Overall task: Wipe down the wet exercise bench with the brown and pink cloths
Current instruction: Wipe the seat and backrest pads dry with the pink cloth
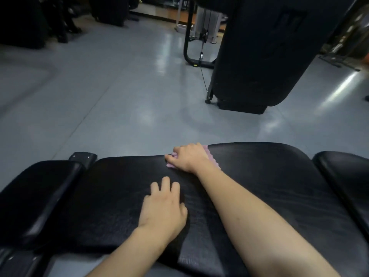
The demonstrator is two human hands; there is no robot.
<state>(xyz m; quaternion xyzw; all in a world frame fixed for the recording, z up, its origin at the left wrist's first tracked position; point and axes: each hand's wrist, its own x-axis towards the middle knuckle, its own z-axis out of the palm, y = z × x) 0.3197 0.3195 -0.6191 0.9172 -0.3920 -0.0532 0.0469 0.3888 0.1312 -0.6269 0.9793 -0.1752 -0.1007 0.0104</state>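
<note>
- The long black padded vinyl exercise bench (259,186) spans the near field from left to right; we see its main pad between a smaller black pad (38,194) at the left and another black pad (345,172) at the right.
- The pink cloth (211,156), with a scalloped edge, lies on the far edge of the main pad, near its middle.
- Our right hand (189,157) lies on the pink cloth, pressing it to the pad, fingers bent over its left part.
- Our left hand (163,204) rests on the pad nearer to us; a dark cloth (182,238) seems to lie beneath it, though its colour is unclear. The fingers are spread and nearly straight.
- Beyond the bench lies a glossy grey floor (119,86).
- At the far right stands a large black gym machine (265,52), with a cable and curved black frame (187,37) just to its left.
</note>
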